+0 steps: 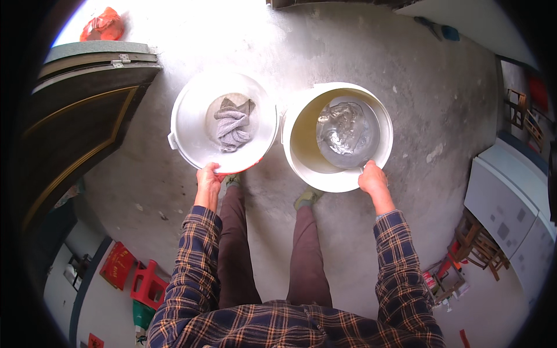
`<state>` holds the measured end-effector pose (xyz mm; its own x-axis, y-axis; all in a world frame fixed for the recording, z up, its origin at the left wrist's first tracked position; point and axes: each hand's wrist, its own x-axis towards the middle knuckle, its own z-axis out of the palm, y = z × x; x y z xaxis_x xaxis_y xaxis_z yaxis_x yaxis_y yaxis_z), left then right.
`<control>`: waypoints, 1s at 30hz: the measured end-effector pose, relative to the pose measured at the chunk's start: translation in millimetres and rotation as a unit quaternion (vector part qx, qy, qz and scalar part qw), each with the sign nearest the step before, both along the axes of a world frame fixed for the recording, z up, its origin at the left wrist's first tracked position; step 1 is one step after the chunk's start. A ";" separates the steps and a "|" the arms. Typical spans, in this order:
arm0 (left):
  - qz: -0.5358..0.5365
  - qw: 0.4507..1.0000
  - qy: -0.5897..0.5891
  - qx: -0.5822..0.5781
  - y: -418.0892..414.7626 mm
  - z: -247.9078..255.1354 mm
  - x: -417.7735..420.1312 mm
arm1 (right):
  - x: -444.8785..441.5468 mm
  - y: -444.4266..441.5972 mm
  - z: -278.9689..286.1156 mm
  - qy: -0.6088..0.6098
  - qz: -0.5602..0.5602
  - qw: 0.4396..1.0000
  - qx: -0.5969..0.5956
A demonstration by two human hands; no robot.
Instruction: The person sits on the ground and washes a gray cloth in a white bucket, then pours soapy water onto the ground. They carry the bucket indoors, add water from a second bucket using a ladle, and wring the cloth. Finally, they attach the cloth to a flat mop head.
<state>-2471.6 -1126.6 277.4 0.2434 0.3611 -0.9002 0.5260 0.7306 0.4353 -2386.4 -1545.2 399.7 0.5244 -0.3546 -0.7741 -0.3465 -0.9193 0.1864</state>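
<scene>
Two white plastic buckets stand side by side before me, their rims almost touching. In the left bucket (190,117) lies a crumpled grey cloth (233,126) at the bottom. The right bucket (304,145) contains clear water (346,130) with a rippled, glinting surface. My left hand (208,182) grips the near rim of the left bucket, thumb on top and fingers hidden underneath. At the near right rim of the other bucket, my right hand (374,178) is closed around the edge; its fingertips are partly hidden.
A dark door (87,100) with a metal hinge juts in from the left. Beyond it sits a red plastic bag (103,26). A red plastic stool (148,283) is at lower left. On the right are wooden stools (481,243) and a pale cabinet-like appliance (500,209). Concrete floor (435,108) surrounds the buckets.
</scene>
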 end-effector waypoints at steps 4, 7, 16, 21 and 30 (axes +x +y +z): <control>-0.053 0.994 0.006 0.098 -3.1 37.1 9.6 | 16.1 -8.0 -34.3 -0.003 -0.076 0.996 0.044; -0.053 0.990 -0.001 0.129 -4.4 55.6 11.7 | 43.2 -7.0 -48.5 0.015 -0.119 0.989 0.082; -0.034 0.990 0.016 0.137 -10.3 70.0 10.9 | 79.8 -5.9 -121.8 -0.061 -0.276 0.932 0.228; -0.056 0.986 0.034 0.156 -11.6 78.1 15.8 | 88.3 -2.5 -130.7 -0.074 -0.351 0.879 0.313; -0.096 0.980 0.040 0.168 -12.8 87.0 18.2 | 82.3 5.1 -114.9 -0.118 -0.334 0.874 0.332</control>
<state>-2453.4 -1139.4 364.4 0.2702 0.5951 -0.7569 0.6819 0.4367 0.5868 -2304.1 -1540.0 284.8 0.5444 -0.1556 -0.8242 -0.8047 -0.3744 -0.4608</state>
